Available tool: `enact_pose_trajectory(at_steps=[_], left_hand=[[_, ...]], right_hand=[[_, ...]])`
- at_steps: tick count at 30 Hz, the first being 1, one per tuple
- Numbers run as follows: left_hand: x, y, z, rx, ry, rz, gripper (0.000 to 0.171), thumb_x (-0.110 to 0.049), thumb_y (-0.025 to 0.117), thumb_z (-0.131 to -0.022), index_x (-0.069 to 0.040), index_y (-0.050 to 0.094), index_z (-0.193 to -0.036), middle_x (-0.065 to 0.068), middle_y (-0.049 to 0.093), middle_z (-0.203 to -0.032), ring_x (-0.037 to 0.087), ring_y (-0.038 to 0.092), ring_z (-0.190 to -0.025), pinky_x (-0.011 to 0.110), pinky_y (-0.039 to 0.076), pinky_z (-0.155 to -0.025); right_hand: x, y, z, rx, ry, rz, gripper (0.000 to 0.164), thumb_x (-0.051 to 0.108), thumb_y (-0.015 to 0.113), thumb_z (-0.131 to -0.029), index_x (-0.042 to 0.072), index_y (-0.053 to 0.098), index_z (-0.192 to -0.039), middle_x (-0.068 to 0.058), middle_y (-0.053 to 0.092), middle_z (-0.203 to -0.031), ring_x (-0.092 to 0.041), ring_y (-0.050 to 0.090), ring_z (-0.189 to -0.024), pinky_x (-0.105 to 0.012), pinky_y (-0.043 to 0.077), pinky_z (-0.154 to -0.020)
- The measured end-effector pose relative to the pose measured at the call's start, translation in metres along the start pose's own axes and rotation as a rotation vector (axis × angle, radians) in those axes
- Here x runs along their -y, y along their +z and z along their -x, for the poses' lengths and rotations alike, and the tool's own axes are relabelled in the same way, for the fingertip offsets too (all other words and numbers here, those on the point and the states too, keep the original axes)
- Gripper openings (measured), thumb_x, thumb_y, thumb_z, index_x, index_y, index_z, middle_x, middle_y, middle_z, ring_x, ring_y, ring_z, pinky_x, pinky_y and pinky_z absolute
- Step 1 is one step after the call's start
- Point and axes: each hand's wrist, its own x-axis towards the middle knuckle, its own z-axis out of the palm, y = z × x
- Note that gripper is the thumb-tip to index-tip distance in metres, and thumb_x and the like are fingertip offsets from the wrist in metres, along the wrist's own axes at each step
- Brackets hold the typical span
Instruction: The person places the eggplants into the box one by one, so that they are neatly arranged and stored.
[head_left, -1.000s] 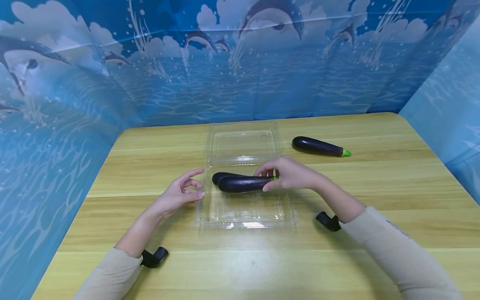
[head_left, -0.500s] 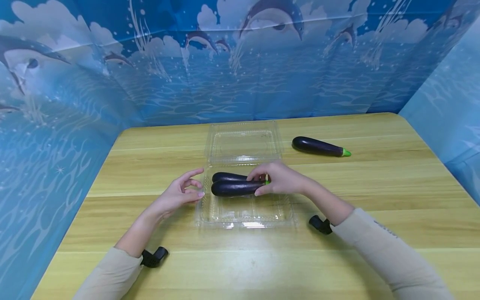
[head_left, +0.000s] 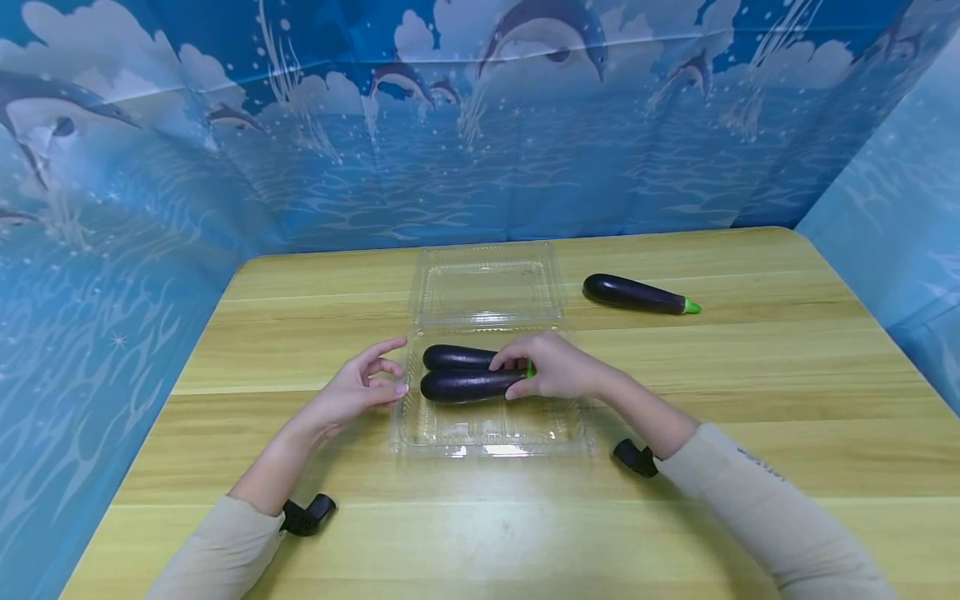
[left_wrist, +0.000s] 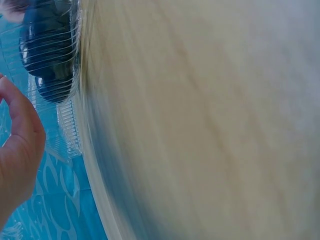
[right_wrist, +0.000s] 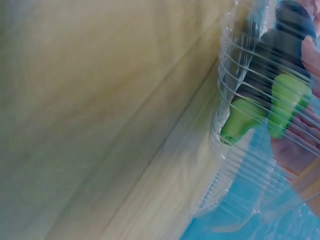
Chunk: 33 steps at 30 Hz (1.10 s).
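Note:
In the head view, two dark purple eggplants lie side by side in the base of a clear plastic clamshell box (head_left: 495,425). My right hand (head_left: 558,367) grips the nearer eggplant (head_left: 465,386) close to its green stem end, thumb on the near side. The farther eggplant (head_left: 453,357) is partly hidden behind those fingers. At the box's left rim, my left hand (head_left: 360,387) has its fingers loosely bent with nothing in them. Through the ribbed wall in the right wrist view, the two green stems (right_wrist: 287,100) show beside the right hand.
The box's lid (head_left: 486,283) lies folded back, flat on the wooden table (head_left: 480,525). A third eggplant (head_left: 637,294) lies at the back right, its green stem pointing right. Behind the table hangs a blue dolphin-print cloth (head_left: 510,158).
My right hand has moved left and toward the near side with the eggplant, lowering it beside the other one. The left hand stays where it was.

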Motion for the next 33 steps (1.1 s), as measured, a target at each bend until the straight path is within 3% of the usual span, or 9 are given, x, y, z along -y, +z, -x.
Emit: enact_pose_trajectory(at_steps=[33], left_hand=[[-0.0008, 0.0006, -0.0007, -0.004, -0.008, -0.003, 0.073, 0.003, 0.062, -0.084, -0.010, 0.026, -0.146, 0.010, 0.046, -0.106, 0.011, 0.058, -0.076, 0.024, 0.053, -0.073]], right_hand=[[-0.0008, 0.0062, -0.0021, -0.010, 0.020, 0.092, 0.029, 0.016, 0.078, -0.075, 0.010, 0.068, -0.102, 0.001, 0.065, -0.091, -0.013, 0.057, -0.082, -0.027, 0.049, -0.071]])
